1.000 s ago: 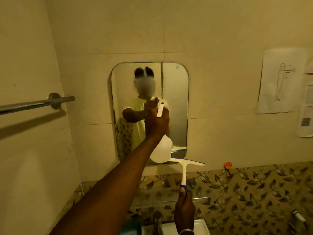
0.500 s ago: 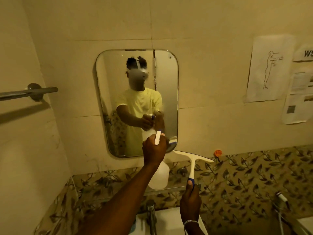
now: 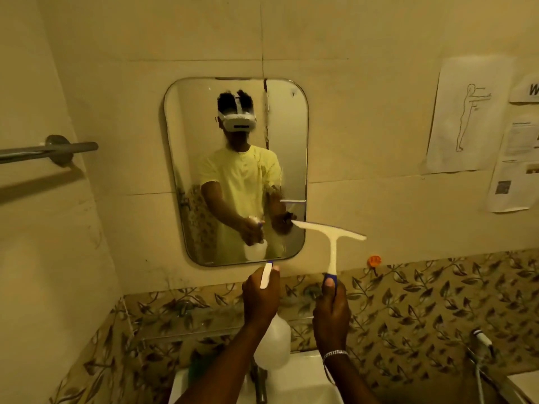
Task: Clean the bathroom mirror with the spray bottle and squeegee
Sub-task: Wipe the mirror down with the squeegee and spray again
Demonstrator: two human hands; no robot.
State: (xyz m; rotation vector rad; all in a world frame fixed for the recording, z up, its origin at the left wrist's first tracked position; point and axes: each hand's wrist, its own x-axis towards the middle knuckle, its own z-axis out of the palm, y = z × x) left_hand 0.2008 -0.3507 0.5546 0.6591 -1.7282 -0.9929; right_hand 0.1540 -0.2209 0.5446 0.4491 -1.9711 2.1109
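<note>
Dropping below the mirror (image 3: 236, 135) since a second ago, left hand (image 3: 259, 298) is closing its grip on the spray bottle (image 3: 272, 345) over the sink while right hand (image 3: 332, 313) is gripping the squeegee (image 3: 332, 243) upright by the glass's lower right corner; next, blade flat at the top edge, drawing down evenly.

At nine o'clock I see a metal towel bar (image 3: 49, 150) on the wall. Paper sheets (image 3: 469, 115) hang at two o'clock. A faucet (image 3: 260, 383) rises over the white sink (image 3: 303, 383) at six, leaf-patterned tiles (image 3: 423, 301) behind.
</note>
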